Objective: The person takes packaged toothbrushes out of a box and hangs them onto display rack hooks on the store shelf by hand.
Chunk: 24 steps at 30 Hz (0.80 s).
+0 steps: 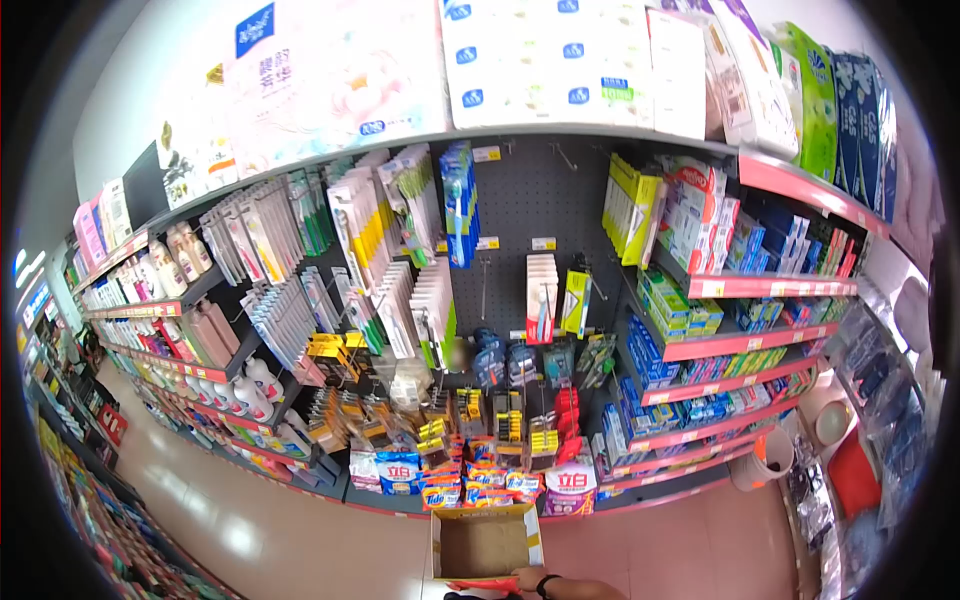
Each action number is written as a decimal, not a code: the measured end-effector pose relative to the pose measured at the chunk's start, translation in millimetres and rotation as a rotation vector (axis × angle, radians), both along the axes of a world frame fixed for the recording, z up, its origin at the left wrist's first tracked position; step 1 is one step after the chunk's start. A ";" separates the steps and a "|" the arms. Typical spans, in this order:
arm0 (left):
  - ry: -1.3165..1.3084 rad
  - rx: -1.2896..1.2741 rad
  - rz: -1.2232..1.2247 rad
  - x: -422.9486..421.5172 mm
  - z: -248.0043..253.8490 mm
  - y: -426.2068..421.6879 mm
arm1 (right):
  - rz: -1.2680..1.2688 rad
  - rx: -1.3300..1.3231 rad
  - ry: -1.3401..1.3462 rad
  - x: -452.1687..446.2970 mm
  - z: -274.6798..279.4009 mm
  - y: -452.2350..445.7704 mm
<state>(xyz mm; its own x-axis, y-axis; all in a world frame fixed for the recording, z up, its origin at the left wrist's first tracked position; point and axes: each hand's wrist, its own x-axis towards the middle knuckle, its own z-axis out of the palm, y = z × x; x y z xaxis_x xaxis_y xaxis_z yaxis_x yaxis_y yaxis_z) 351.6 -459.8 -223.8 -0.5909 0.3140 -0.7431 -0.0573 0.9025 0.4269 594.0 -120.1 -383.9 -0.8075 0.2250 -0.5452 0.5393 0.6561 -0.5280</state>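
Note:
An open cardboard box (485, 548) stands at the bottom middle, its visible inside bare brown. At the box's near right corner is my right hand (530, 577), fingers closed on the edge, with a black band at the wrist. My left hand does not show. Just beyond the box lie orange Tide bags (482, 488), with a blue and white detergent bag (399, 474) to the left and a purple and white one (569, 487) to the right. Above them hang toothbrush packs (541, 298) on a dark pegboard (510, 215).
Toothpaste shelves (745, 287) stand at the right, bottle shelves (190, 300) at the left. Paper packs (550, 65) line the top shelf. A white bucket (765, 458) is at the lower right. Tiled floor (230, 530) shows on both sides of the box.

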 end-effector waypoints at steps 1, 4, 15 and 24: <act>0.008 0.034 0.001 -2.8 1.5 10.7 | 0.008 0.020 0.004 -0.6 20.6 1.4; 0.021 0.123 0.002 -8.5 4.4 40.2 | -0.215 -0.095 -0.060 -1.6 79.8 -9.1; 0.032 0.264 -0.054 -20.6 7.4 93.2 | -0.196 -0.106 0.009 -22.2 61.1 0.5; 0.059 0.270 -0.167 -31.8 3.8 127.7 | -0.305 -0.046 0.060 -7.1 32.4 -16.7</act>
<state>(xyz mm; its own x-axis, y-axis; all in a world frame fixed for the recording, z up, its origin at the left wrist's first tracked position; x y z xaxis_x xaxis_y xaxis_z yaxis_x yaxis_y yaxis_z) 319.8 -332.1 -220.0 -0.5543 0.5913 -0.5858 0.1138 0.7510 0.6504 586.9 -136.8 -351.5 -0.7374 0.4384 -0.5139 0.6748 0.4436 -0.5899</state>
